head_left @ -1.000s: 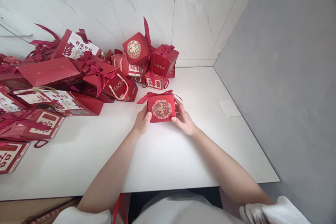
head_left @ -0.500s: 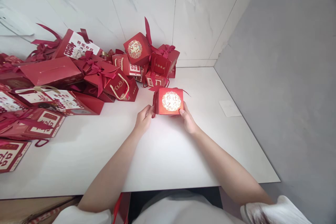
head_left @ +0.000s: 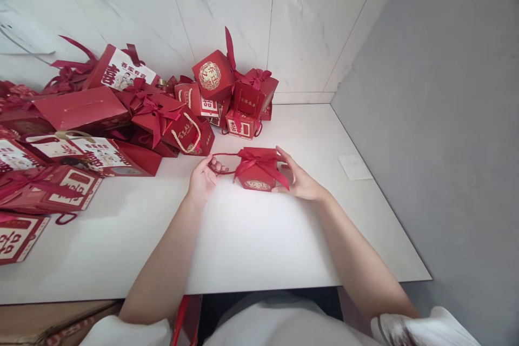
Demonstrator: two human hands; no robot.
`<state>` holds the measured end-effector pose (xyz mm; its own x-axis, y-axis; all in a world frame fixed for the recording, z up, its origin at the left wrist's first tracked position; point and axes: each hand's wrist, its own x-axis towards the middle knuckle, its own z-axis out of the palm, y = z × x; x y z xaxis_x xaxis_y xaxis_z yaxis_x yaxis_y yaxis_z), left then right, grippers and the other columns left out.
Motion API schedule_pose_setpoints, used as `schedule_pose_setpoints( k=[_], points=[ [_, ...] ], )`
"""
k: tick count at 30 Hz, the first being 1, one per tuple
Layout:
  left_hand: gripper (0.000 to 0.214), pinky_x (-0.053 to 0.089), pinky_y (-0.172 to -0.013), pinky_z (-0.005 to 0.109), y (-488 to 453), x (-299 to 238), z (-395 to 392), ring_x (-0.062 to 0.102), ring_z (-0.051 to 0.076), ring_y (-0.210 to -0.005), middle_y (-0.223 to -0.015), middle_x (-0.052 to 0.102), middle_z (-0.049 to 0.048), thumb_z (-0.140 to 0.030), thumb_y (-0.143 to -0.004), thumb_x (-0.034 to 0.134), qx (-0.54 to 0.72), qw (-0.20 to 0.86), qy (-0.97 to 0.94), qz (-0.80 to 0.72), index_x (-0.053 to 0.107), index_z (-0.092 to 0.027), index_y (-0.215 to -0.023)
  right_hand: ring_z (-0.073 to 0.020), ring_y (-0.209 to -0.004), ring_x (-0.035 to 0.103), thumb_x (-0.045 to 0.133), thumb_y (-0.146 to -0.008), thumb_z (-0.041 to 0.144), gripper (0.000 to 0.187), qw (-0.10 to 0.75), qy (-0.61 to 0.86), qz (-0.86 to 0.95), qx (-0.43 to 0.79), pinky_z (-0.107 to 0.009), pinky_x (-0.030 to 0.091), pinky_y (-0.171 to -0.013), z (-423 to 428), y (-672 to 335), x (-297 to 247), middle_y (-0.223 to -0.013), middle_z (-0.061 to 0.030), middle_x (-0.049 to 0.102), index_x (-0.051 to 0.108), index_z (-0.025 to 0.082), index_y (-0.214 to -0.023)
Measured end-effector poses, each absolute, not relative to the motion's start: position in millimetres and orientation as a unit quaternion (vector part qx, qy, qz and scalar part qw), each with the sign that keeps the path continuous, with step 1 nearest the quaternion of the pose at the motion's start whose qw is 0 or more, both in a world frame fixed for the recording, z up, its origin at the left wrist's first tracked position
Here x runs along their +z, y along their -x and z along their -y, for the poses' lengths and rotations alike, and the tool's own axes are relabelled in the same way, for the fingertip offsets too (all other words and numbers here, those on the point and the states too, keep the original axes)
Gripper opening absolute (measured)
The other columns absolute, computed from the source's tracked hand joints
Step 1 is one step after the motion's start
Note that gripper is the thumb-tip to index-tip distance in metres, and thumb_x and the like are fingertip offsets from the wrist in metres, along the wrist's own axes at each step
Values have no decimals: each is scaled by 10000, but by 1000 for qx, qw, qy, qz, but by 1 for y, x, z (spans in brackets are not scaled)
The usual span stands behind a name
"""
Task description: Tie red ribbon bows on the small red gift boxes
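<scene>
Box (head_left: 254, 179) was just on the near side of the pile (head_left: 150, 113), by its right end, bow (head_left: 256, 159) up. The left hand (head_left: 203, 181) had its fingers curled round the cord (head_left: 227, 154); the right hand (head_left: 302, 181), half open, gripped the box between thumb and fingers. Right of the pile, a white square (head_left: 355, 167) lay flat.

The small red box (head_left: 248, 175) sits bow side up over the tabletop (head_left: 259, 251), between its front and back edges; contact beneath is unclear. A dark-red ribbon (head_left: 257, 161) crosses it, a round gold emblem (head_left: 258, 185) faces the front edge, and a red cord loop (head_left: 226, 154) stretches leftward.
</scene>
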<state>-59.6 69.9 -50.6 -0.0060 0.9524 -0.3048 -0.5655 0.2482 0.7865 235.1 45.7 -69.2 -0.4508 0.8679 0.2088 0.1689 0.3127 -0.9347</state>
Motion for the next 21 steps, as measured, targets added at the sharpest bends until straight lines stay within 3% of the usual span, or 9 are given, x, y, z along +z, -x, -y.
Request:
schedule_pose_setpoints(
  k=[4, 10, 13, 17, 21],
  points=[
    [258, 505, -591, 234, 58, -46, -67, 488, 110, -515, -501, 400, -48, -314, -828, 670, 531, 697, -226, -425, 525, -179, -661, -296, -1526, 233, 666, -890, 405, 826, 377, 362, 682, 511, -525, 280, -1208, -46, -248, -65, -1635, -69, 287, 208, 347, -1577],
    [291, 412, -481, 178, 53, -44, -64, 360, 64, -419, -462, 324, -81, -346, -860, 672, 524, 693, -246, -429, 536, -172, -671, -272, -1391, 459, 572, -822, 200, 636, 416, 373, 645, 522, -477, 384, -1152, -55, -236, -84, -1493, -60, 504, 448, 287, -1440],
    [297, 334, -407, 171, 53, -45, -64, 274, 49, -363, -445, 307, -97, -373, -872, 666, 516, 695, -252, -432, 544, -170, -693, -267, -1255, 568, 538, -830, 200, 504, 445, 431, 629, 470, -479, 437, -1097, -59, -225, -95, -1373, -72, 590, 543, 263, -1330],
    [283, 244, -357, 167, 52, -48, -64, 234, 37, -331, -438, 321, -101, -373, -868, 674, 507, 701, -260, -428, 563, -163, -714, -269, -1218, 560, 583, -830, 234, 411, 473, 461, 641, 391, -488, 417, -1102, -62, -216, -103, -1310, -84, 576, 600, 270, -1238],
    [274, 237, -358, 162, 52, -48, -63, 281, 32, -348, -455, 342, -97, -351, -820, 724, 524, 699, -259, -411, 557, -161, -715, -256, -1102, 599, 581, -902, 378, 143, 484, 452, 647, 376, -460, 497, -983, -63, -215, -102, -1189, -101, 590, 616, 242, -931]
  ],
)
